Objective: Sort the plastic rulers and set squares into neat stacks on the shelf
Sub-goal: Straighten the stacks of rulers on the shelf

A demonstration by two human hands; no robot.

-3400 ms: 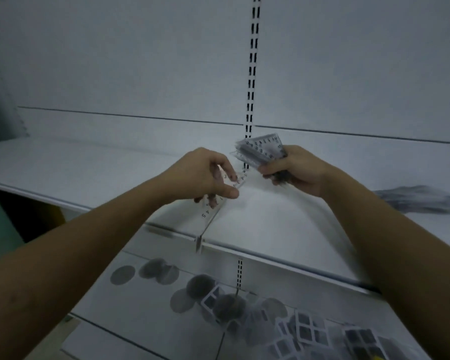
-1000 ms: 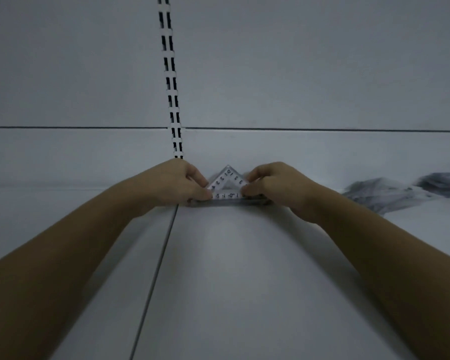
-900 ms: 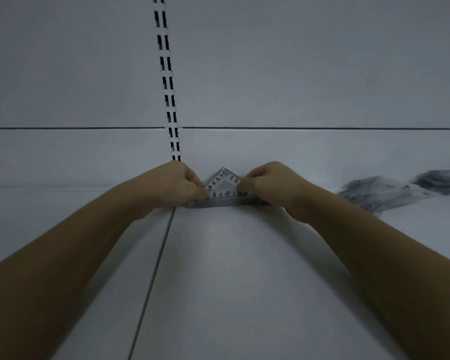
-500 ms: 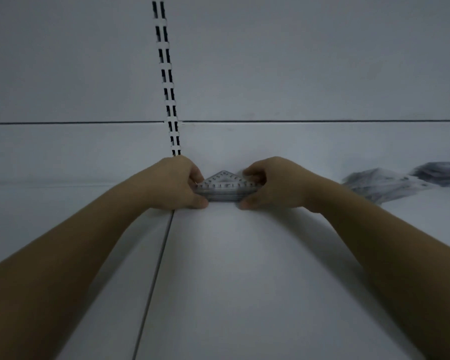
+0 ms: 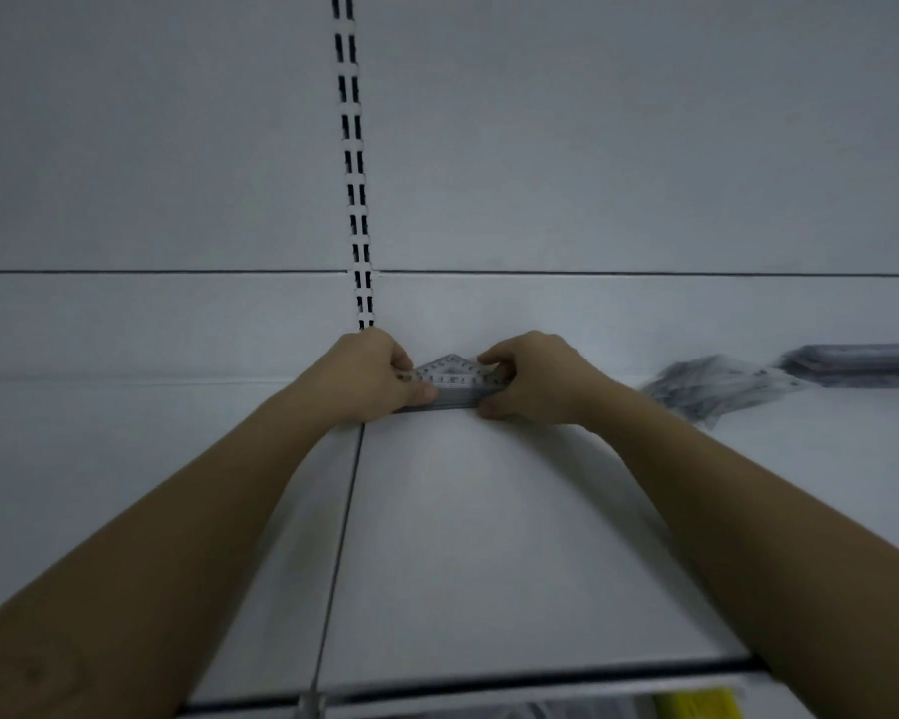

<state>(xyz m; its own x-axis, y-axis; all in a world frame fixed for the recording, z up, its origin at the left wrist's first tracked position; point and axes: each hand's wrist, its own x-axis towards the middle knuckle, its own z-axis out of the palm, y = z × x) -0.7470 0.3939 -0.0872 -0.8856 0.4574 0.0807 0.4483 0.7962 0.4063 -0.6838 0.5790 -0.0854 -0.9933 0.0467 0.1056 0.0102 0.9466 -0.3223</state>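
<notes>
A stack of clear plastic set squares (image 5: 452, 384) with black number marks lies flat at the back of the white shelf (image 5: 489, 537), against the rear panel. My left hand (image 5: 367, 376) grips the stack's left corner, thumb on the front edge. My right hand (image 5: 533, 378) grips the right corner, fingers curled over the top and thumb at the front edge. Only the apex and the middle of the top set square show between my hands.
A loose heap of clear rulers (image 5: 712, 386) lies to the right at the back of the shelf, with a tidier stack of rulers (image 5: 862, 363) further right. A slotted upright (image 5: 354, 163) runs up the rear panel. The shelf's front edge (image 5: 489, 685) is near.
The set squares went from tilted up to lying flat on the shelf. Both hands stay at the stack's corners. The view has tipped down, showing the shelf's front edge.
</notes>
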